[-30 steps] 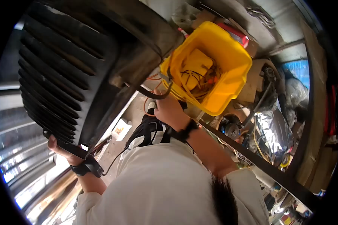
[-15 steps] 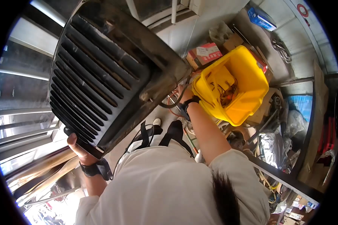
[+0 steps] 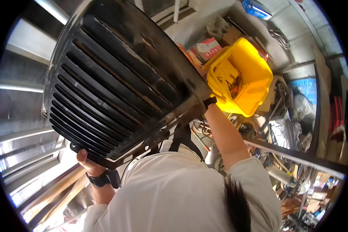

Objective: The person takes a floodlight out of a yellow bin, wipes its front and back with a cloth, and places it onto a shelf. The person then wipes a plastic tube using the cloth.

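Note:
A large black slatted cover [image 3: 104,89] with long louvre slots and scuffed edges fills the upper left, tilted in front of me. My left hand [image 3: 91,164] is closed on its lower left corner, thumb on the near face. My right hand [image 3: 200,70] is at the cover's right edge, mostly hidden behind it, so its fingers do not show. Just right of that hand is a yellow plastic bin [image 3: 255,85], tipped on its side, with wires and small orange parts inside.
A red and white box [image 3: 208,48] sits behind the bin, and a blue box [image 3: 257,9] lies farther back. Shelving with a metal edge [image 3: 294,156] holds plastic bags and mixed parts at right. Window bars [image 3: 21,83] run along the left.
The cover has swung toward the right and turned its slatted face more squarely to me. My right hand has gone farther behind its edge. My left hand keeps its hold.

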`<state>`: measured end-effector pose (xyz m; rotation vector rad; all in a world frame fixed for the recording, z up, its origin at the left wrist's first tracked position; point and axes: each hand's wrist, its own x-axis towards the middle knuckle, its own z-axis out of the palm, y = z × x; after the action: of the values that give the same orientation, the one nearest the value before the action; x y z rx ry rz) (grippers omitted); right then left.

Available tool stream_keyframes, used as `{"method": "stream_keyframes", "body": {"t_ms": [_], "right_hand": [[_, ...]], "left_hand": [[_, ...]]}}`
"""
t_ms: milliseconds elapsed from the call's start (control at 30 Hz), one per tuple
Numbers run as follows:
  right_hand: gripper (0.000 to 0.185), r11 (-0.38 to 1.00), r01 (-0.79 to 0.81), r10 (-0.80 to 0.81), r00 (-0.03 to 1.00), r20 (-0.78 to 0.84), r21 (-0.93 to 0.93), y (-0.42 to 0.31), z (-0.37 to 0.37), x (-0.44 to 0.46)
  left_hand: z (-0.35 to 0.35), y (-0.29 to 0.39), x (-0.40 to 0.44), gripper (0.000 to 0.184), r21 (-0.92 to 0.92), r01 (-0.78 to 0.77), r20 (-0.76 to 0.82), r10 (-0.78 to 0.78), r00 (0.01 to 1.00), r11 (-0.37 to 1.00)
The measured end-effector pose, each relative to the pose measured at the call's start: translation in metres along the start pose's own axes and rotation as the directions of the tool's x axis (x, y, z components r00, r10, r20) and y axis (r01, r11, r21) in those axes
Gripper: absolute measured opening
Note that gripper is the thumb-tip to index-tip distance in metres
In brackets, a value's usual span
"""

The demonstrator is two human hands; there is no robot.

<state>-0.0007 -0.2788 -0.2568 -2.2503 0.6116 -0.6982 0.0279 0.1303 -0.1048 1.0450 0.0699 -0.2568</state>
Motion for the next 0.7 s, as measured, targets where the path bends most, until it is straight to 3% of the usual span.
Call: {"method": "stream_keyframes", "body": {"t_ms": [67, 167, 233, 300, 400, 500, 533, 633, 700], "right_hand": [[0.013, 0.972, -0.158, 0.147, 0.986, 0.072, 0.175, -0.063, -0.037, 0.002], [0.015, 0.955, 0.254, -0.207, 0.942, -0.266, 0.154, -0.079, -0.049, -0.018], [0.016, 0.963, 0.17, -0.129, 0.973, -0.192, 0.211, -0.107, -0.076, -0.041], [0.02, 0.977, -0.044, 0.062, 0.995, -0.082, 0.207, -0.13, -0.104, -0.066], [0.021, 0.871, -0.306, 0.315, 0.948, 0.041, 0.385, -0.132, -0.124, -0.105], [0.02, 0.818, -0.405, 0.329, 0.912, 0.245, 0.408, -0.116, -0.152, -0.142], [0.018, 0.753, -0.351, 0.222, 0.932, 0.286, 0.557, -0.116, -0.165, -0.154], [0.01, 0.572, -0.589, 0.348, 0.805, 0.482, 0.571, -0.129, -0.207, -0.194], [0.016, 0.43, -0.615, 0.289, 0.787, 0.545, 0.661, -0.127, -0.235, -0.228]], "left_hand": [[0.001, -0.001, 0.007, 0.068, 0.023, -0.005, 0.045, 0.004, 0.999, 1.0], [0.007, -0.002, 0.013, 0.067, 0.035, -0.015, 0.133, 0.011, 0.991, 0.999], [0.011, -0.001, 0.008, 0.069, 0.002, 0.024, 0.089, -0.024, 0.996, 1.0], [0.01, 0.001, 0.009, 0.069, -0.021, 0.028, 0.077, -0.026, 0.997, 0.999], [0.014, 0.002, 0.004, 0.072, 0.037, -0.059, 0.121, 0.054, 0.991, 0.998], [-0.013, 0.001, -0.003, 0.073, 0.089, -0.098, 0.149, 0.084, 0.985, 0.991], [-0.02, 0.001, -0.006, 0.073, 0.106, -0.113, 0.165, 0.095, 0.982, 0.988], [-0.023, -0.006, -0.029, 0.071, 0.097, -0.143, 0.248, 0.115, 0.962, 0.985], [-0.034, -0.013, -0.041, 0.07, 0.052, -0.083, 0.405, 0.054, 0.913, 0.995]]}}
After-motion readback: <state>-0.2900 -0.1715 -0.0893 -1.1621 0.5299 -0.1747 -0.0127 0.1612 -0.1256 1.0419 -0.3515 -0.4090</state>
